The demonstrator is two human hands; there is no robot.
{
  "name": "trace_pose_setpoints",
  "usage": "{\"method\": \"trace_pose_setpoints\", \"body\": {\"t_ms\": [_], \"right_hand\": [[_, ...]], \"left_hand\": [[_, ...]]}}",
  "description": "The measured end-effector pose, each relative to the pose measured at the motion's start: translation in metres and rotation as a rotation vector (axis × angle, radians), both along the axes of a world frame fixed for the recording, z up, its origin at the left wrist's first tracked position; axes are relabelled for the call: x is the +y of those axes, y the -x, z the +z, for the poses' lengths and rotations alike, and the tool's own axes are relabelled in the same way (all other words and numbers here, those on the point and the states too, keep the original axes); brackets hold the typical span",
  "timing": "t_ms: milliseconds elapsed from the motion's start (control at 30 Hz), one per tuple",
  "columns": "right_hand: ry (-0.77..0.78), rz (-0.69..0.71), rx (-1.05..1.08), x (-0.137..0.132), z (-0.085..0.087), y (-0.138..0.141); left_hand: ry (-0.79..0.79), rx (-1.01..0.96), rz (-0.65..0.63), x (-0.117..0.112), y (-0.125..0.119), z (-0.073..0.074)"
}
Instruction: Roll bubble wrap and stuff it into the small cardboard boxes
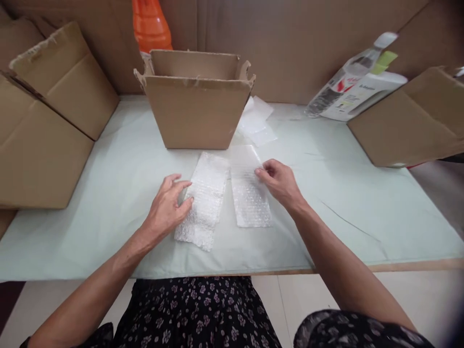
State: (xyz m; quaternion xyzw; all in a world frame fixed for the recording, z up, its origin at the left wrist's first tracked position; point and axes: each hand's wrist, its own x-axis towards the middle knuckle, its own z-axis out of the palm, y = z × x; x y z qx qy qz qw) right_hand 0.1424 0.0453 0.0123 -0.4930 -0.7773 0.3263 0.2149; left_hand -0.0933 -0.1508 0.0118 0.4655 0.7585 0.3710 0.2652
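Note:
Two pieces of bubble wrap lie side by side on the pale green table point(344, 193). My left hand point(167, 205) rests on the left edge of the thicker, folded left bubble wrap point(205, 198), fingers spread and lying flat. My right hand point(279, 181) pinches the right edge of the flat right bubble wrap sheet point(248, 193) with fingertips together. An open cardboard box point(195, 101) stands upright just behind both sheets.
More bubble wrap pieces point(257, 121) lie behind the box to the right. Folded cardboard boxes point(39, 130) lean at the left, another cardboard box point(413, 121) at the right. A clear plastic bottle point(344, 77) and a white pack point(366, 94) lie at the back right. An orange object point(150, 24) stands behind the box.

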Motion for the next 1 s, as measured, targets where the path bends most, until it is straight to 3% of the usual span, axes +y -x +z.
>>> {"method": "trace_pose_setpoints", "body": {"t_ms": [100, 233, 333, 433, 567, 767, 900, 1000], "right_hand": [[0.245, 0.096, 0.403, -0.04, 0.026, -0.002], [0.37, 0.098, 0.631, -0.076, 0.053, 0.009], [0.42, 0.084, 0.647, -0.079, 0.043, 0.018], [0.45, 0.139, 0.527, -0.071, 0.014, 0.026], [0.279, 0.228, 0.246, -0.062, -0.017, 0.04], [-0.005, 0.262, -0.246, -0.06, -0.017, 0.053], [-0.123, 0.247, -0.352, -0.06, -0.019, 0.048], [-0.291, 0.255, -0.278, -0.068, -0.02, 0.033]], "left_hand": [[-0.058, -0.09, -0.038, -0.007, -0.008, 0.012], [0.016, -0.586, -0.242, -0.017, -0.031, 0.023], [0.054, -0.759, -0.135, -0.032, -0.036, 0.029], [0.089, -0.689, 0.058, -0.051, -0.03, 0.027], [0.173, -0.501, 0.025, -0.068, -0.025, 0.012], [0.222, -0.188, -0.015, -0.07, -0.023, -0.006], [0.254, -0.099, -0.05, -0.066, -0.02, -0.006], [0.286, -0.089, -0.054, -0.065, -0.018, -0.004]]}}
